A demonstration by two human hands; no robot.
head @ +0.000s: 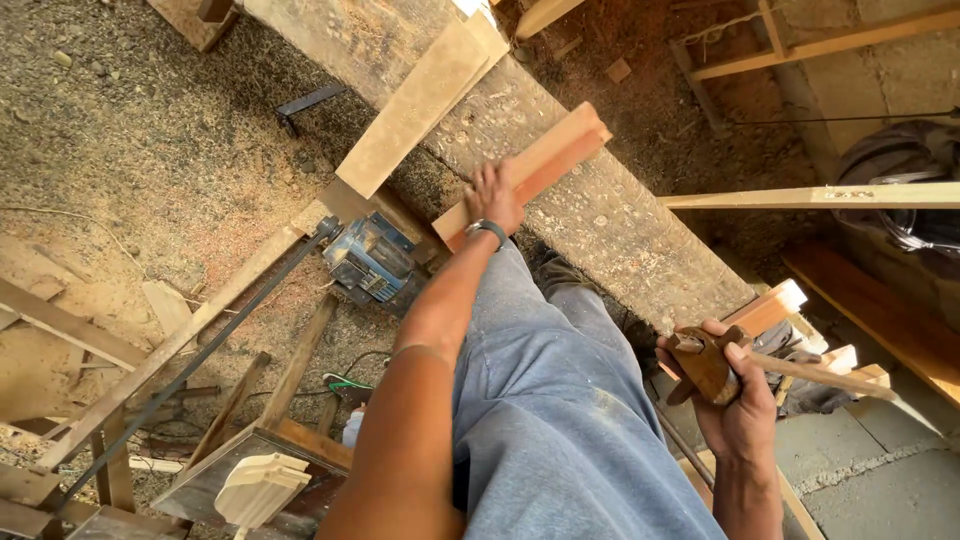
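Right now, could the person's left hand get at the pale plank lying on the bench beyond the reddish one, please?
Probably yes: the left hand rests on the reddish plank, and the pale plank lies just beyond on the same bench, with nothing between them.

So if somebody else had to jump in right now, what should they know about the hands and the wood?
Left hand: pressed flat on the near end of the reddish wood piece, which lies across the long sawdust-covered bench.
Right hand: fingers wrapped around a wooden marking tool with a long stem, held away from the bench, beside the knee.
Nearby: a paler plank lies on the bench beyond the reddish piece; a blue power tool sits under the bench edge.
Done: the reddish piece is on the bench and steadied.
Left: the tool has not touched it; no marks or cuts can be made out on it.
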